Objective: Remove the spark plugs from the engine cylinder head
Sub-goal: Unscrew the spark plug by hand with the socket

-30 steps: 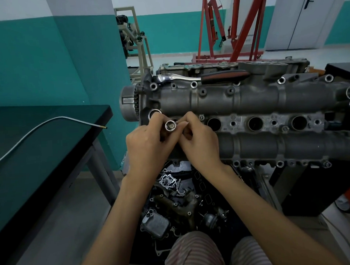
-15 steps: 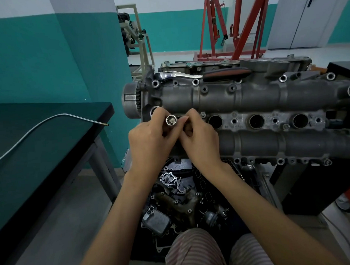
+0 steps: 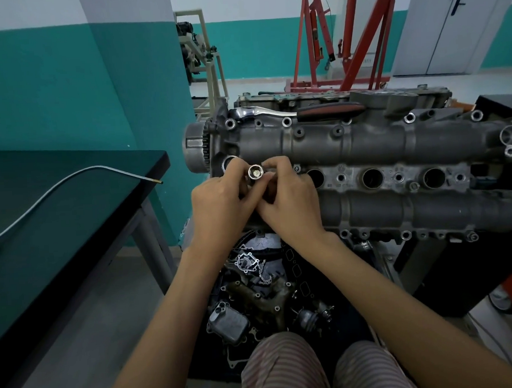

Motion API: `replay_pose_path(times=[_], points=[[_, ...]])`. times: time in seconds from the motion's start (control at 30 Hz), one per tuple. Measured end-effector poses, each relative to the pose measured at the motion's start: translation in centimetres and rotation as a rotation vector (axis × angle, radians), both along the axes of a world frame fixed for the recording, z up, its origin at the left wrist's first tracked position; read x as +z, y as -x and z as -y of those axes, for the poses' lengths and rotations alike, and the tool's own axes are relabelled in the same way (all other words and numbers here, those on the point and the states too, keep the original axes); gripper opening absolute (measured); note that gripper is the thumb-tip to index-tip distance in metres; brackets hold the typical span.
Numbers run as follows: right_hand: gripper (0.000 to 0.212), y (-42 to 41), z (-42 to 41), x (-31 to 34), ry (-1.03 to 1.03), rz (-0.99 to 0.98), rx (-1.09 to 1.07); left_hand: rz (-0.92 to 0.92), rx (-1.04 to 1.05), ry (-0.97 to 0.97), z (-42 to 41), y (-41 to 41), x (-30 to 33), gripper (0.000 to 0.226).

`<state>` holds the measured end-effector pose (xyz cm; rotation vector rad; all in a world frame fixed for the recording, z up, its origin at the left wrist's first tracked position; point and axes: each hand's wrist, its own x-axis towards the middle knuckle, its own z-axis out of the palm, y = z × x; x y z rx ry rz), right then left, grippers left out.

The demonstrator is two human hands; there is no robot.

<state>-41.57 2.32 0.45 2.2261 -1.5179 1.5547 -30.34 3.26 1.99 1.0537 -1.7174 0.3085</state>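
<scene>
**Head view: both hands on a socket at the cylinder head**

Head camera, one frame, looking down over my forearms. Entries as I saw them:

- Grey cast-metal engine cylinder head: lay across the middle of the frame on its stand. Three round plug wells stood open in a row to the right of my hands; the leftmost position was hidden behind my fingers.
- Shiny chrome tubular socket: its open end faced the camera, with a small pale metal tip visible inside. Whether that was a spark plug, I could not tell.
- Left hand: fingers curled round the socket from the left.
- Right hand: fingertips pinched the socket from the right; the two hands touched each other.
- Chrome ratchet wrench with a black-and-red handle: rested along the far top edge of the head, well apart from my hands.
- Dark green-topped table: stood at left, carrying a thin bent silver metal rod.
- Loose grey engine parts: lay in a heap below the head, between my forearms.
- Red steel hoist frame: stood behind the engine.
</scene>
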Motion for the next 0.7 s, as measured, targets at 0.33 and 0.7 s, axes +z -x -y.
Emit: replay_pose_path(times=[0.33, 0.7], points=[[0.021, 0.2, 0.8, -0.6, -0.067, 0.120, 0.199, 0.015, -0.039, -0.033, -0.4, -0.1, 0.1, 0.033], [0.014, 0.3, 0.7, -1.1, -0.099, 0.252, 0.241, 0.137, -0.029, -0.014, -0.5, -0.6, 0.1, 0.026]])
